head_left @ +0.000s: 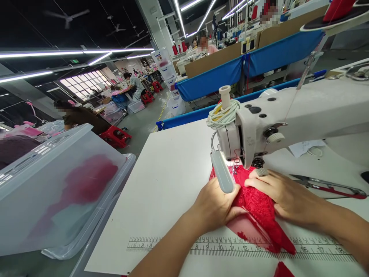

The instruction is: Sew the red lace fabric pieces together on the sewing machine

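A printed ruler on the table reads 1 to 18, below the sewing machine. Left hand and right hand press flat on red lace beneath the machine's head; scissors lie right of it.

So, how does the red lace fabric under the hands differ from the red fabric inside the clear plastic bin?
The red lace fabric lies bare on the white table, sharp in pattern, pressed by the left hand and right hand at the sewing machine. The red fabric in the clear plastic bin is untouched, blurred behind the wall. Both are red.
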The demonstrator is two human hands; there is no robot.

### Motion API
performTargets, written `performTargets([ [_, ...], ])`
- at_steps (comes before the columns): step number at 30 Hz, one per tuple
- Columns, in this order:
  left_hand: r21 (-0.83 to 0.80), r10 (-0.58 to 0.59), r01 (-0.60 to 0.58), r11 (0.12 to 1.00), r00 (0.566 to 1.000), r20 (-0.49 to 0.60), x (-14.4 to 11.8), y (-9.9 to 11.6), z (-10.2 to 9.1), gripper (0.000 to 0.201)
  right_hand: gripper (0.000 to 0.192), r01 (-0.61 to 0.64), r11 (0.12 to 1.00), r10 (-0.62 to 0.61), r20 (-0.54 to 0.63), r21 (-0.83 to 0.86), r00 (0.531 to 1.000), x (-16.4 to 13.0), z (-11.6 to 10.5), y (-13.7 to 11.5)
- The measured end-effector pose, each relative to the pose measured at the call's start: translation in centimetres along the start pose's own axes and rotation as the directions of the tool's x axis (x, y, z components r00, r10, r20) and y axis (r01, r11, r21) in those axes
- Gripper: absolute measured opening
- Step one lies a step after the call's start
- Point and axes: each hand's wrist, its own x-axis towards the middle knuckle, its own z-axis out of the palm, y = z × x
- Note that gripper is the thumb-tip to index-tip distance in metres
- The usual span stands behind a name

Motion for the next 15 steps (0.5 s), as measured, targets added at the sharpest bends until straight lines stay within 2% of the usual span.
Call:
performTargets([
  [6,0.047,-0.042,0.044,0.998,0.998,-0.056,-0.08,-0.23,0.44,0.055,0.034,0.032,0.999,-0.033,-0.047,-0.013,0.998,-0.29,0.29,0.27],
  [10,0.065,0.0,-0.003,0.998,0.999,0.04,-0.14,-0.19,0.31,0.041,0.035,0.013,1.0,-0.014,-0.071,-0.007,0.997,-0.56,0.61,0.59],
  [12,0.026,-0.011,0.01,1.0,0.999,0.047,-0.12,-0.15,0.21,0.05,0.034,0.004,1.0,-0.004,-0.067,-0.002,0.998,-0.55,0.69,0.66],
  [15,-0.031,-0.047,0.047,0.998,0.999,-0.01,-0.15,-0.14,0.29,0.073,0.034,0.021,1.0,-0.021,-0.05,0.002,0.999,-0.51,0.83,0.7],
])
